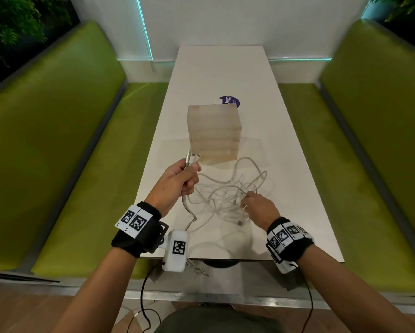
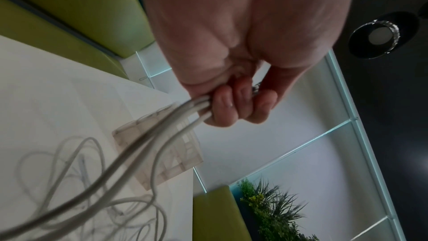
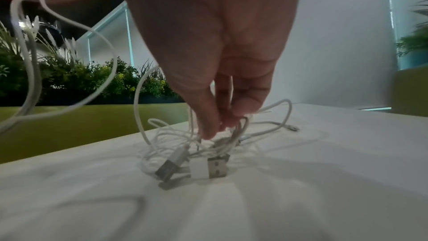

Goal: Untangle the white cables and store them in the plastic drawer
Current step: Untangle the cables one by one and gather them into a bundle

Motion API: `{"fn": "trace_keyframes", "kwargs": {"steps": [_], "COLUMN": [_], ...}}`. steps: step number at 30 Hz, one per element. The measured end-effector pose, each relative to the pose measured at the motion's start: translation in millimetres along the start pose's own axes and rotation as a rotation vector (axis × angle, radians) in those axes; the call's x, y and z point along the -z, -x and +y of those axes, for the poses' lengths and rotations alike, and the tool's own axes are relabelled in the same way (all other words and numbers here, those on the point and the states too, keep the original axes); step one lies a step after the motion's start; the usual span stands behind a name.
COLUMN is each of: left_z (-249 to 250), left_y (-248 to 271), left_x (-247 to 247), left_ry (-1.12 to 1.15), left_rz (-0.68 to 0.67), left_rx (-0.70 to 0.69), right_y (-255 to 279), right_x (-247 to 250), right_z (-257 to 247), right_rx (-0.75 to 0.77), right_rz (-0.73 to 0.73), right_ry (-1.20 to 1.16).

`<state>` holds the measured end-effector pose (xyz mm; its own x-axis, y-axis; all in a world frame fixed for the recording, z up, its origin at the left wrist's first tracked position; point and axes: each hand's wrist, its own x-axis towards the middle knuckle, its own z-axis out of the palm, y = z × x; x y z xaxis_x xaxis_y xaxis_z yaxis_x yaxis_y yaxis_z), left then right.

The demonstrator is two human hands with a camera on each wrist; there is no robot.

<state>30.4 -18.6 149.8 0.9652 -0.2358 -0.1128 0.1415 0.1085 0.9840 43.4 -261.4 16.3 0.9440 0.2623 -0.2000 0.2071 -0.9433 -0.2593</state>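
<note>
- The white table (image 1: 225, 75) is long and narrow, with green benches (image 1: 45, 145) along both sides; its far half is bare, so I have room to spread cable away from me.
- The plastic drawer (image 1: 214, 133) stands mid-table, just beyond my left hand, all its drawers closed as far as I can tell.
- The white cables (image 1: 228, 195) lie in a loose tangle on the table between my hands, near the front edge; some ends hang over that edge.
- My left hand (image 1: 181, 177) is clenched round a bundle of cable ends, raised above the table, the plugs sticking out on top.
- My right hand (image 3: 217, 116) is down in the tangle, fingertips pinching a strand just above the USB plugs (image 3: 197, 166).
- I judge it best to keep the left fist steady as an anchor and draw one strand out slowly with the right, feeding loops through rather than tugging, which could tighten knots.
- I'd pull toward the bare far half, away from the front edge and clear of the drawer.
</note>
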Motion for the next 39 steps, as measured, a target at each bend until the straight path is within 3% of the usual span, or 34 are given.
{"fn": "trace_keyframes", "kwargs": {"steps": [3,9,18,30,35,39], "left_z": [-10.5,-32.3,-53.0,-48.5,-36.9,-15.4], "left_y": [1.2,-6.6,-34.6,-38.3,-41.4,-42.0], "left_x": [-0.7,-14.0,-59.6,-58.4,-52.9,-44.9], "left_ry": [-0.044,0.071,0.064,0.12,0.117,0.184], "left_rz": [-0.035,0.03,0.137,0.144,0.24,0.248], "left_rx": [0.015,-0.013,-0.061,-0.039,-0.104,-0.192], "right_y": [-2.3,2.1,-7.4,-16.0,-20.9,-33.2], "right_x": [8.9,58.7,74.5,73.9,65.2,45.5], "right_z": [0.4,-12.2,-34.0,-45.2,-41.2,-22.6], "right_rx": [0.014,0.031,0.127,0.188,0.127,0.098], "right_rz": [0.074,0.292,0.235,0.18,-0.08,-0.037], "right_ry": [-0.093,-0.753,-1.135,-1.093,-0.572,-0.47]}}
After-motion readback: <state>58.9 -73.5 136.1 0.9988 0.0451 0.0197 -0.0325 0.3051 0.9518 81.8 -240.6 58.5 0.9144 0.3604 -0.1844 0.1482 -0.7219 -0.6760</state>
